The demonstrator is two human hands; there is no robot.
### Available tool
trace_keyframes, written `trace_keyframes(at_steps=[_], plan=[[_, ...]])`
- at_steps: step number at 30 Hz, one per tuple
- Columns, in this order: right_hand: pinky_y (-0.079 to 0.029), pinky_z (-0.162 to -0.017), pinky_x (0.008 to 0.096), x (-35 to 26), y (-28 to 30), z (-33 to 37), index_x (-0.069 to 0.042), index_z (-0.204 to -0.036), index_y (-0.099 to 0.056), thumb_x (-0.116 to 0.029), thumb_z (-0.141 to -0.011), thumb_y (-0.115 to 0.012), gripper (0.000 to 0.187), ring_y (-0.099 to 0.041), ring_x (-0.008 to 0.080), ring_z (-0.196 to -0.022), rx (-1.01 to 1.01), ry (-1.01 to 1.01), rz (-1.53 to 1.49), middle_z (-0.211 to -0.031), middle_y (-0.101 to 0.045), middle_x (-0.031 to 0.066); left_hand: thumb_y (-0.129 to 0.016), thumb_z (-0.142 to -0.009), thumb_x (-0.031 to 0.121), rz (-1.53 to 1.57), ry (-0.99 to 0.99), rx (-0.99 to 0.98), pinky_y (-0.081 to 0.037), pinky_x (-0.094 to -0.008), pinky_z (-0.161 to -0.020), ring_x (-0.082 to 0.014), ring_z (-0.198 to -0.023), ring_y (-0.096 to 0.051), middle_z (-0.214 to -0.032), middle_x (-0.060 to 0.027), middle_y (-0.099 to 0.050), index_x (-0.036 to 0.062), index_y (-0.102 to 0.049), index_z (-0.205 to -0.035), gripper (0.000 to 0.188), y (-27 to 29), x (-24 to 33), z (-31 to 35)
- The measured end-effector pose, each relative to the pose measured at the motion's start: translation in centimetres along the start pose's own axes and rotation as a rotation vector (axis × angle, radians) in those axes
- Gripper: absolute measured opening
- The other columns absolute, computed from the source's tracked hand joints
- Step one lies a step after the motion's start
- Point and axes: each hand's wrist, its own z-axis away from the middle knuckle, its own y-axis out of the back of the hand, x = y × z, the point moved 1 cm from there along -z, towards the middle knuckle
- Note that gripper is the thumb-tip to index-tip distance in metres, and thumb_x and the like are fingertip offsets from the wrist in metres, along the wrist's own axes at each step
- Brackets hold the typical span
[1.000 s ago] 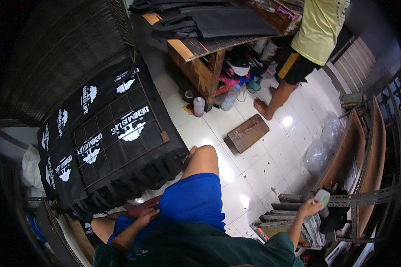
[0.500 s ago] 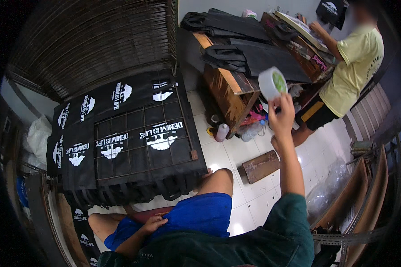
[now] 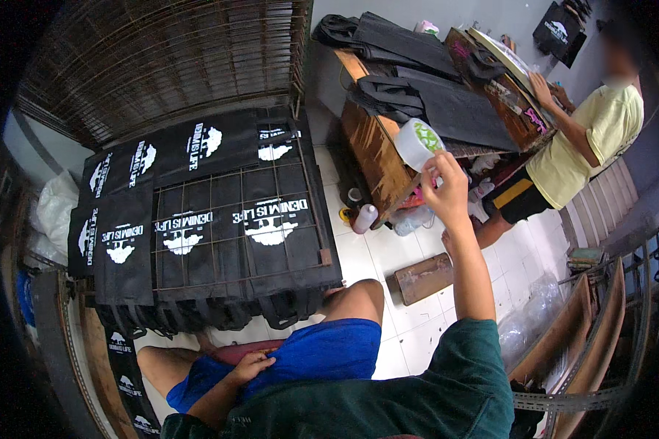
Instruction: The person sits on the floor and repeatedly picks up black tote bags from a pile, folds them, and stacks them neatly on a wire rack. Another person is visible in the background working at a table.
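Note:
My right hand (image 3: 445, 186) is raised ahead of me on an outstretched arm. Its thumb and fingers pinch the lower edge of a short white cylinder (image 3: 411, 149) with a green-patterned round end; its exact kind is unclear. My left hand (image 3: 253, 366) lies on my blue shorts (image 3: 329, 344), fingers loosely laid out and holding nothing that I can make out. Before my knees, black fabric bags (image 3: 124, 230) with white prints are spread in overlapping rows. A rusty wire grid frame (image 3: 227, 175) rests over part of them, and their straps hang along the near edge.
Black bags (image 3: 454, 110) lie heaped on a worn wooden table (image 3: 377, 157). A co-worker in a yellow shirt (image 3: 589, 139) stands beside it, hands at a pale framed board (image 3: 501, 55). A wooden block (image 3: 425, 278), a bottle (image 3: 365, 218) and clear plastic (image 3: 531, 314) are on the tiled floor.
My right hand has moved slightly left and lower with the white cylinder, tilting it. The co-worker's arms have shifted along the board. My left hand stays on my lap.

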Motion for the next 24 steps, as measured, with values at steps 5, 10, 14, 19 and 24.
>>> trace_keyframes(at_steps=[5,10,14,19,24], plan=[[-0.047,-0.06,0.0355,2.8,1.9,0.4,-0.004,-0.081,-0.052,0.002,-0.069,-0.057,0.015,-0.059,0.0301,-0.069,0.062,-0.098,0.159,-0.084,-0.056,0.0125,-0.062,-0.085,0.013,-0.031,0.083,0.007,-0.035,-0.031,-0.09,-0.0239,-0.123,-0.039,-0.115,-0.0171,-0.055,0.0017,-0.052,-0.061,0.029,-0.2,1.1,0.1],[-0.045,-0.066,0.0432,10.4,5.4,1.3,-0.006,-0.081,-0.052,-0.002,-0.071,-0.056,0.011,-0.056,0.0375,-0.077,0.175,-0.235,0.452,-0.084,-0.055,0.0156,-0.063,-0.085,0.018,-0.122,0.051,0.022,-0.04,-0.0271,-0.075,-0.0163,-0.093,-0.054,-0.099,-0.0113,-0.06,0.0029,-0.053,-0.062,0.029,0.4,-1.5,-1.0],[-0.044,-0.069,0.0457,17.1,8.1,-0.3,-0.006,-0.085,-0.052,-0.003,-0.073,-0.054,0.013,-0.056,0.0392,-0.081,0.146,-0.295,0.576,-0.088,-0.055,0.0174,-0.065,-0.084,0.021,-0.058,-0.217,-0.013,-0.041,-0.0279,-0.066,-0.0132,-0.075,-0.054,-0.102,-0.0062,-0.061,0.0035,-0.055,-0.065,0.028,0.6,-3.2,-0.7],[-0.045,-0.076,0.0448,24.6,9.8,-5.4,-0.004,-0.091,-0.054,-0.001,-0.073,-0.052,0.019,-0.056,0.0393,-0.087,0.043,-0.381,0.689,-0.099,-0.054,0.0185,-0.065,-0.084,0.024,-0.233,0.016,0.087,-0.042,-0.0261,-0.068,-0.0096,-0.078,-0.054,-0.097,-0.008,-0.062,0.0019,-0.057,-0.063,0.032,0.2,-2.5,-1.0],[-0.046,-0.084,0.0409,30.7,8.5,-6.1,-0.007,-0.106,-0.056,0.0,-0.068,-0.051,0.039,-0.056,0.0415,-0.089,0.355,-0.225,0.696,-0.122,-0.046,0.0221,-0.067,-0.082,0.024,-0.256,-0.035,0.002,-0.035,-0.0354,-0.094,-0.0209,-0.116,-0.047,-0.117,-0.0117,-0.056,-0.0021,-0.056,-0.059,0.036,-0.9,0.8,-1.3]])
